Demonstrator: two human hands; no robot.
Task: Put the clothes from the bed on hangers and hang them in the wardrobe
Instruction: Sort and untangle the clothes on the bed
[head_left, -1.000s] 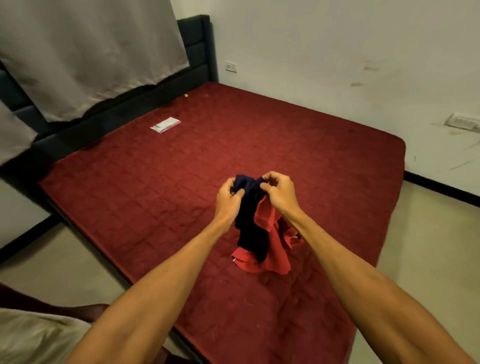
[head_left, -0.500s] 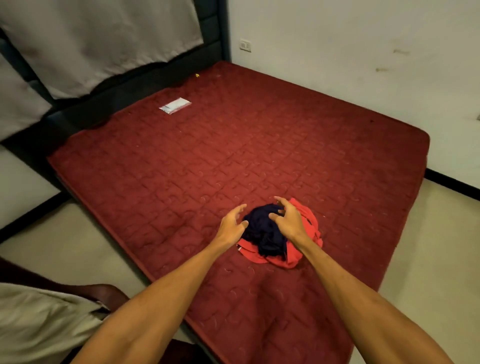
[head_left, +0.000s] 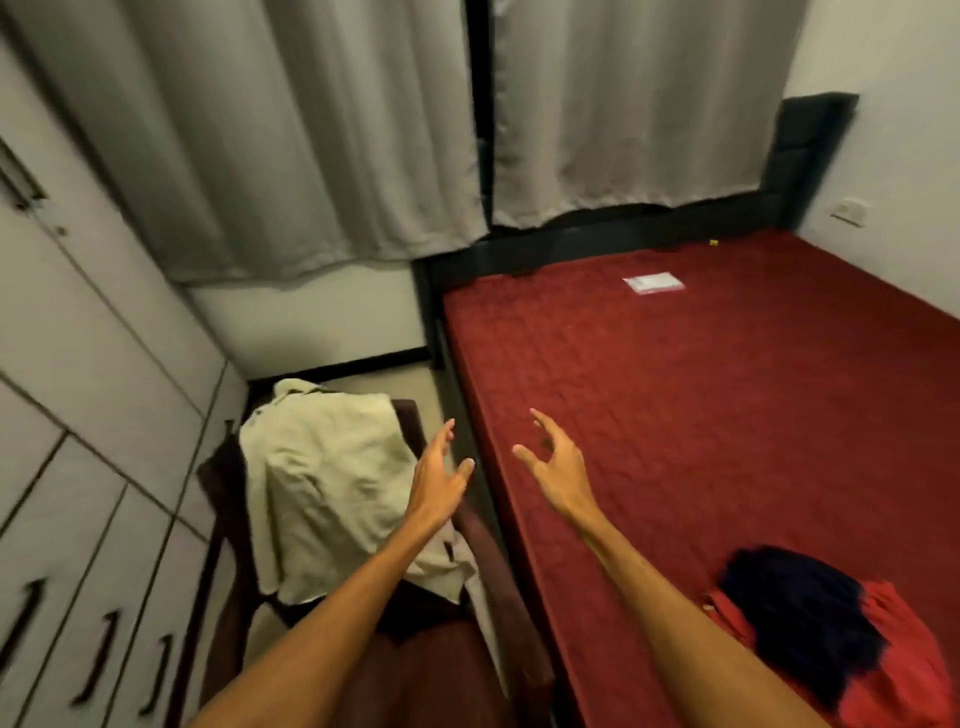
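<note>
A dark navy garment (head_left: 802, 618) lies bunched on a red garment (head_left: 904, 670) at the near right of the red bed (head_left: 701, 405). A pale cream shirt (head_left: 322, 483) is draped over a dark chair (head_left: 498, 597) between bed and wardrobe. My left hand (head_left: 439, 483) hovers with straight fingers over the shirt's right edge, holding nothing. My right hand (head_left: 558, 465) is spread, empty, above the bed's near left edge. The white wardrobe (head_left: 88, 415) with closed doors fills the left side. No hanger is in sight.
Grey curtains (head_left: 311, 130) hang behind the dark headboard (head_left: 597, 234). A small white packet (head_left: 653, 283) lies on the far part of the bed. Wardrobe door handles (head_left: 98, 657) are at lower left. A narrow floor strip runs between chair and wall.
Both hands let go of the navy and red clothes, which now lie on the bed. My view swung left, and both hands moved toward the chair with the cream shirt.
</note>
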